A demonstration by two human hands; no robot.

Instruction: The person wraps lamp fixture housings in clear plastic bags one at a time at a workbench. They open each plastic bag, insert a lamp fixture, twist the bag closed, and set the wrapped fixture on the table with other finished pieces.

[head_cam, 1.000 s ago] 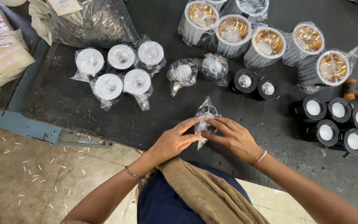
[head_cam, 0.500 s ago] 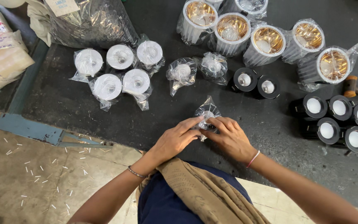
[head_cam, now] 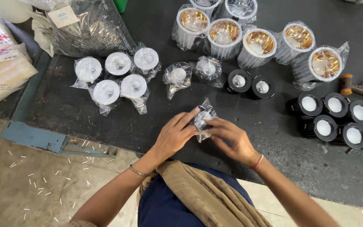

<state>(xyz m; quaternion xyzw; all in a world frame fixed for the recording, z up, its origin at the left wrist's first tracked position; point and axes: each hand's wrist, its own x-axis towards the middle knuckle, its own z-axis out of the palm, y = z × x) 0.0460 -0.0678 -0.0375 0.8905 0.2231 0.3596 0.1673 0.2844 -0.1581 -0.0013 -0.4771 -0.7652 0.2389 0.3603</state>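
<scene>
My left hand (head_cam: 174, 135) and my right hand (head_cam: 231, 139) meet over the dark table (head_cam: 274, 138), both gripping a small light fitting in a clear plastic bag (head_cam: 202, 120). The fingertips pinch the bag from either side, just above the table's near edge. Beyond it lie two bagged small fittings (head_cam: 177, 77) and two bare black fittings (head_cam: 248, 82).
Several bagged white round fittings (head_cam: 114, 75) lie at the left, several bagged gold-reflector lamps (head_cam: 257, 40) at the back, several black downlights (head_cam: 337, 113) at the right. A large clear bag (head_cam: 85, 25) and a white sack (head_cam: 1, 63) sit at the far left.
Both hands keep working the bag in place; the bagged fitting has turned slightly between the fingers.
</scene>
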